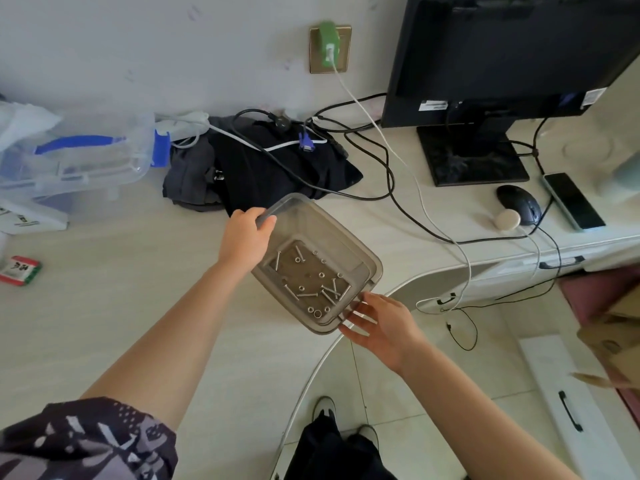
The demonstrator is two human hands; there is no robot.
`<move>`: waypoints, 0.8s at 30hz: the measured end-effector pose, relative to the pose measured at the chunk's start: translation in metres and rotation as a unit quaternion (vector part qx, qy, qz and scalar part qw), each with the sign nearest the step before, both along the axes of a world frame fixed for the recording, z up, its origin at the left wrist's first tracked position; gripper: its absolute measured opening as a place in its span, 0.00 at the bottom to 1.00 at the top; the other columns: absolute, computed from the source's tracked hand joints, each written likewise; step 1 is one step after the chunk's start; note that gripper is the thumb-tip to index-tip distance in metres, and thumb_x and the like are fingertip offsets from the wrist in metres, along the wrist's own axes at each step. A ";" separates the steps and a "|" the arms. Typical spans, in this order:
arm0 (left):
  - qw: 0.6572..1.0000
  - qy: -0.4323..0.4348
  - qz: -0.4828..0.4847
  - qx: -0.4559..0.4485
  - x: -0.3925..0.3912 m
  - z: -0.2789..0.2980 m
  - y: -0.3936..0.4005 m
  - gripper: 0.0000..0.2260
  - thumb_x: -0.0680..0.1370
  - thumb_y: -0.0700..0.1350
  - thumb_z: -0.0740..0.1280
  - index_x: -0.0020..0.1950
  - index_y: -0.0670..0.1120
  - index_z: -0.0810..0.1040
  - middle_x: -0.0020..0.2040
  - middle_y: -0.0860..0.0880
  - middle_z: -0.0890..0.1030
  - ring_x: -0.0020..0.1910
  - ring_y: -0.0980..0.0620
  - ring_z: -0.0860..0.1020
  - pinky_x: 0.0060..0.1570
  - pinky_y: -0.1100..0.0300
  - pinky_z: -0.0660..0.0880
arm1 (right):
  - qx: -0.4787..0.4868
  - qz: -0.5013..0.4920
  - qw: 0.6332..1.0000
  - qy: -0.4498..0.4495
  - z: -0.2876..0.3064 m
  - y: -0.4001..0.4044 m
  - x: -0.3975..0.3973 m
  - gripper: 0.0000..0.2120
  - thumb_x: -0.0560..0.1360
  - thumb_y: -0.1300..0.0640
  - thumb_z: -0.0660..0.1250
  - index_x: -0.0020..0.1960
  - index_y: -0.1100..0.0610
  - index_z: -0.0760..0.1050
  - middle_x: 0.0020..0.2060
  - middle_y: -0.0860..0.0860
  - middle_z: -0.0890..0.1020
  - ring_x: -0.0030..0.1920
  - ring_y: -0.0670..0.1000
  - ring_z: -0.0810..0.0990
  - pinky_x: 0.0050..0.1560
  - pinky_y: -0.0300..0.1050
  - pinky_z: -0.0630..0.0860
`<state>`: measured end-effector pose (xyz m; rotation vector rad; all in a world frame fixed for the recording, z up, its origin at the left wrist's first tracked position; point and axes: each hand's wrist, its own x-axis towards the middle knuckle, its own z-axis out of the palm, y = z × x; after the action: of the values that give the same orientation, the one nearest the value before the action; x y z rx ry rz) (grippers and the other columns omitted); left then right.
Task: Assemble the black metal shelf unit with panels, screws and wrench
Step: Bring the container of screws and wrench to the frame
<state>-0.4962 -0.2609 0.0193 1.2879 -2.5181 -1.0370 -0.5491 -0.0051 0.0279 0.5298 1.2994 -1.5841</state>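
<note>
A: Where do we see the screws?

B: The silver screws and nuts [313,284] lie loose in the translucent grey plastic tray [360,251], which sits near the pale desk's [104,323] curved front edge.

A: And our hands?

B: Our left hand [246,237] grips the tray's far rim, fingers curled over it. Our right hand [384,322] touches the near corner with straight, spread fingers [358,318].

A: Beyond it?

B: A crumpled black cloth [277,171] under cables.
</note>
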 end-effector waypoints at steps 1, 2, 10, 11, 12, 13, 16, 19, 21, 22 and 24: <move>1.000 0.007 0.005 0.009 0.002 0.000 0.001 0.16 0.84 0.51 0.61 0.66 0.43 0.78 0.58 0.40 0.78 0.52 0.45 0.76 0.49 0.56 0.68 | 0.003 -0.004 1.000 0.002 0.000 0.003 0.001 0.07 0.83 0.61 0.59 0.53 0.63 0.75 0.41 0.58 0.79 0.44 0.58 0.81 0.45 0.57 0.82; 1.000 0.015 0.010 0.016 0.004 0.000 0.003 0.15 0.84 0.52 0.61 0.61 0.43 0.80 0.55 0.41 0.80 0.50 0.46 0.76 0.47 0.57 0.67 | 0.005 -0.008 1.000 0.005 0.001 0.006 0.001 0.07 0.83 0.61 0.59 0.53 0.63 0.75 0.41 0.58 0.78 0.45 0.59 0.80 0.46 0.57 0.82; 0.992 0.092 0.028 0.085 0.006 0.011 0.039 0.13 0.83 0.52 0.64 0.43 0.46 0.77 0.36 0.53 0.75 0.37 0.55 0.73 0.36 0.60 0.68 | 0.047 -0.036 0.997 0.058 0.007 0.042 0.007 0.05 0.82 0.60 0.60 0.53 0.62 0.73 0.42 0.57 0.75 0.45 0.56 0.77 0.43 0.54 0.81; 0.990 0.103 0.030 0.095 0.005 0.012 0.046 0.12 0.82 0.52 0.65 0.42 0.47 0.77 0.35 0.53 0.75 0.36 0.56 0.73 0.36 0.61 0.68 | 0.053 -0.044 0.996 0.063 0.008 0.049 0.007 0.05 0.82 0.60 0.61 0.53 0.62 0.73 0.42 0.57 0.75 0.45 0.56 0.77 0.42 0.54 0.81; 0.988 0.112 0.030 0.104 0.003 0.014 0.053 0.11 0.82 0.51 0.65 0.43 0.47 0.78 0.36 0.53 0.77 0.37 0.56 0.74 0.37 0.62 0.68 | 0.056 -0.055 0.995 0.067 0.008 0.056 0.008 0.05 0.82 0.59 0.61 0.52 0.61 0.73 0.42 0.56 0.75 0.45 0.56 0.76 0.42 0.53 0.80; 0.986 0.119 0.028 0.113 0.002 0.015 0.061 0.10 0.82 0.51 0.66 0.44 0.47 0.79 0.38 0.53 0.79 0.38 0.56 0.75 0.38 0.62 0.69 | 0.060 -0.066 0.993 0.073 0.008 0.065 0.009 0.05 0.82 0.59 0.62 0.51 0.60 0.73 0.42 0.56 0.75 0.44 0.55 0.76 0.42 0.52 0.80; 0.979 0.141 0.020 0.143 -0.002 0.018 0.087 0.10 0.81 0.51 0.67 0.46 0.47 0.81 0.41 0.52 0.82 0.40 0.57 0.78 0.40 0.63 0.72 | 0.071 -0.097 0.988 0.094 0.009 0.093 0.011 0.05 0.81 0.57 0.63 0.49 0.59 0.73 0.41 0.54 0.76 0.42 0.54 0.77 0.38 0.49 0.79; 0.975 0.147 0.008 0.167 -0.006 0.019 0.120 0.10 0.81 0.50 0.67 0.46 0.46 0.83 0.41 0.51 0.83 0.40 0.55 0.78 0.40 0.61 0.72 | 0.089 -0.134 0.981 0.108 0.011 0.125 0.014 0.05 0.81 0.57 0.63 0.50 0.59 0.73 0.39 0.52 0.77 0.39 0.52 0.76 0.35 0.46 0.78; 0.970 0.153 -0.002 0.190 -0.010 0.017 0.142 0.09 0.81 0.50 0.68 0.46 0.45 0.83 0.39 0.51 0.83 0.35 0.57 0.76 0.37 0.62 0.71 | 0.100 -0.157 0.976 0.117 0.012 0.148 0.017 0.05 0.81 0.57 0.63 0.50 0.59 0.73 0.36 0.51 0.78 0.37 0.52 0.76 0.34 0.47 0.77; 0.967 0.155 -0.009 0.203 -0.011 0.016 0.154 0.09 0.80 0.49 0.69 0.45 0.45 0.83 0.38 0.51 0.82 0.33 0.58 0.75 0.36 0.63 0.70 | 0.105 -0.169 0.973 0.121 0.012 0.160 0.019 0.05 0.82 0.57 0.63 0.50 0.59 0.73 0.34 0.50 0.78 0.36 0.51 0.76 0.33 0.46 0.77; 0.962 0.158 -0.027 0.221 -0.012 0.014 0.180 0.08 0.80 0.48 0.69 0.45 0.46 0.83 0.37 0.51 0.81 0.29 0.62 0.73 0.35 0.63 0.70 | 0.114 -0.195 0.966 0.128 0.011 0.186 0.025 0.05 0.82 0.58 0.62 0.49 0.59 0.73 0.33 0.50 0.78 0.35 0.51 0.75 0.32 0.46 0.76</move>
<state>-0.5079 -0.0810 0.0337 1.0348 -2.1634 -1.7367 -0.5243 0.1805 0.0388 0.7826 1.6624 -1.8824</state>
